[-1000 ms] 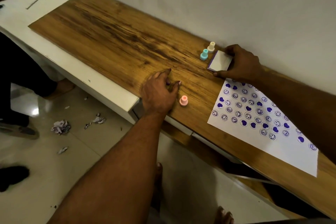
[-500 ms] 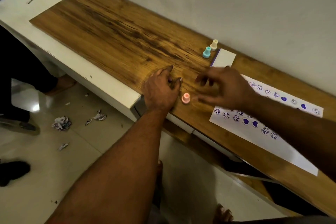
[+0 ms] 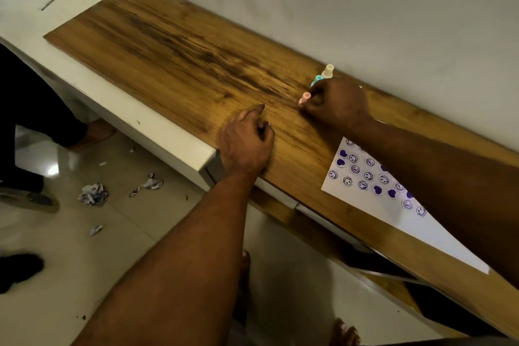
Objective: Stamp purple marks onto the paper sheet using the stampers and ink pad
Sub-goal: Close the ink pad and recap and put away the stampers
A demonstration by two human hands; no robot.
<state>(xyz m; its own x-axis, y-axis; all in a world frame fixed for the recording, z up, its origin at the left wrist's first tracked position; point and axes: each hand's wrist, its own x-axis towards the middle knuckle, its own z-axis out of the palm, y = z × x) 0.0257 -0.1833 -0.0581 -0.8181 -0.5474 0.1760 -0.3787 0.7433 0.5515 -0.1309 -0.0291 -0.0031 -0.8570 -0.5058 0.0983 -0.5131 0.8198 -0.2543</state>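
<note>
Where the long brown wood-grain surface (image 3: 168, 45) runs along the pale wall, the right hand (image 3: 338, 105) grips a small pink plastic stamper (image 3: 304, 98), thumb and fingers (image 3: 316, 92) pinched round its body. The stamper is tilted, with its lower end at the wood; contact can't be confirmed. This spot is beyond the far corner of the white paper sheet (image 3: 362, 174), which lies flat, partly under the right forearm, and is printed with purple smiley and heart marks. Farther from the sheet, just past the pink one, a teal stamper (image 3: 316, 80) and a cream stamper (image 3: 327, 71) stand upright, side by side near the wall. The left hand (image 3: 245, 144) rests on the surface left of the sheet, apart from it. Its fingers are loosely curled, the index stretched forward, and it is grasping nothing visible.
</note>
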